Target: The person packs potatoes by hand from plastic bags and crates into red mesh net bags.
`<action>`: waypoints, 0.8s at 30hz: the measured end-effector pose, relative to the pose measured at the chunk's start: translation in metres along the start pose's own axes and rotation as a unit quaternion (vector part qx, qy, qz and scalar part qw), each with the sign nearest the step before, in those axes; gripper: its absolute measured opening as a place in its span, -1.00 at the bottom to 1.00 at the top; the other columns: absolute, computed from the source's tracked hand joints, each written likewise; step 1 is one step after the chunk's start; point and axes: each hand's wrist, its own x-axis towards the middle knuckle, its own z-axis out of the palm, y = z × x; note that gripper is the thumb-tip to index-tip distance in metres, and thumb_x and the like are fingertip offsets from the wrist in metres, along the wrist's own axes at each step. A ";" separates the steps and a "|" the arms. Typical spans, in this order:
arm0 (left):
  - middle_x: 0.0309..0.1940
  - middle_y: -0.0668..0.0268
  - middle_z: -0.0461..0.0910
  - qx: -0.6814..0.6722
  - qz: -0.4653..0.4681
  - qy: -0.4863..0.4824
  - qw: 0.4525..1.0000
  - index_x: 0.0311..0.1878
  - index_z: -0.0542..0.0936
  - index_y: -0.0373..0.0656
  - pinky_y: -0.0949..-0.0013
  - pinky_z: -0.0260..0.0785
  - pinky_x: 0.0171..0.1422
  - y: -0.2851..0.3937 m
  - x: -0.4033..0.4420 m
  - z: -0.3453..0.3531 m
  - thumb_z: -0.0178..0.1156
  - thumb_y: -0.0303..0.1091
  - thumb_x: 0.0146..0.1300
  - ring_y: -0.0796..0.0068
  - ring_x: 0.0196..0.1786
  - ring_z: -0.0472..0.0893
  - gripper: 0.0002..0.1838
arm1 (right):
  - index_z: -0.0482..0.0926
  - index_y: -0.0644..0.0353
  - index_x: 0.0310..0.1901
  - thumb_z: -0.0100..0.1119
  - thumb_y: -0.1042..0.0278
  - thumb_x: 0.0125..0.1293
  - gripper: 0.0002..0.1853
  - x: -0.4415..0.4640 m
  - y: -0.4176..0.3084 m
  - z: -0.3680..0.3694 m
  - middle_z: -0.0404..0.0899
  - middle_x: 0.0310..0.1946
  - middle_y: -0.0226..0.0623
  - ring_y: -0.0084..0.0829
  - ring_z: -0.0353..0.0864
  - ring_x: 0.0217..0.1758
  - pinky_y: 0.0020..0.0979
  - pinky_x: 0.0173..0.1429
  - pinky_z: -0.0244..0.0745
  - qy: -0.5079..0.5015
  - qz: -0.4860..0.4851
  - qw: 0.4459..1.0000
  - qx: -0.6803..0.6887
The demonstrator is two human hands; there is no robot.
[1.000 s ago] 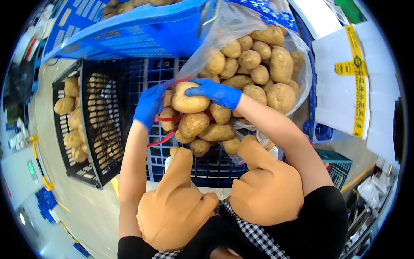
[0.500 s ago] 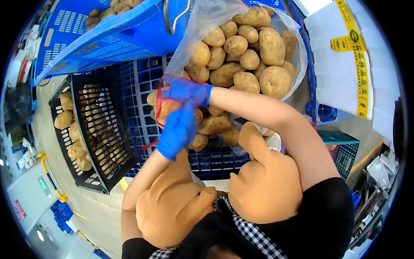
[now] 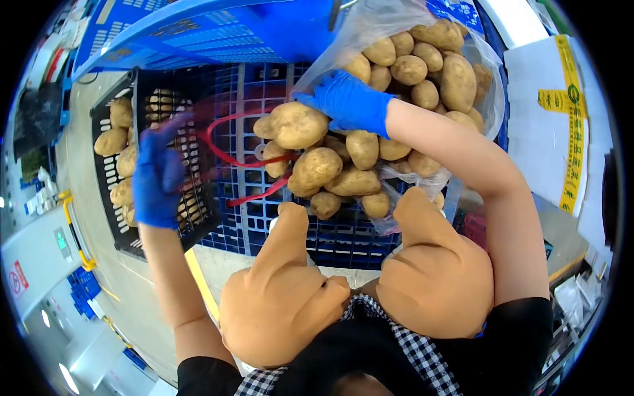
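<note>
My left hand, in a blue glove, is smeared by motion in front of the black crate. A blurred red mesh bag stretches from its fingers towards the potatoes, with sharper red loops beside them. My right hand, also gloved in blue, lies with fingers extended over the edge of a clear plastic bag. Its fingertips are just above a large potato. Several loose potatoes spill from the bag's mouth below that hand.
The heap rests on a blue slatted pallet. A large blue crate stands behind it. More potatoes are in the black crate. At right stands a white foam box with yellow tape.
My left hand has swung left, away from my right hand, and the red mesh has stretched out that way. My right hand now lies over the plastic bag's edge. The view has shifted.
</note>
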 end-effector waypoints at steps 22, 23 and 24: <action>-0.05 0.15 0.54 0.502 0.123 0.045 0.855 0.28 0.36 0.05 0.29 0.45 -0.03 -0.131 0.037 0.033 0.24 0.11 0.08 0.15 -0.06 0.59 -0.30 | 0.57 0.19 -0.31 0.18 0.12 0.06 -0.71 0.044 -0.039 0.042 0.56 -0.55 -0.13 -0.08 0.59 -0.44 -0.18 -0.38 0.50 -0.043 -0.012 0.998 0.049; -0.01 0.13 0.48 0.561 0.228 0.054 0.794 0.33 0.26 0.10 0.21 0.47 -0.05 -0.144 0.037 0.048 0.30 0.16 -0.03 0.06 -0.08 0.57 -0.16 | 0.57 0.18 -0.37 0.16 0.15 0.08 -0.75 0.046 -0.042 0.045 0.55 -0.55 -0.13 -0.07 0.59 -0.44 -0.17 -0.37 0.50 -0.014 -0.001 0.999 0.039; -0.02 0.13 0.47 0.578 0.216 0.041 0.786 0.34 0.24 0.11 0.19 0.47 -0.08 -0.149 0.038 0.048 0.30 0.15 -0.03 0.06 -0.09 0.57 -0.15 | 0.58 0.17 -0.42 0.15 0.19 0.09 -0.79 0.045 -0.044 0.047 0.55 -0.55 -0.13 -0.06 0.59 -0.44 -0.17 -0.36 0.50 0.014 0.009 0.999 0.030</action>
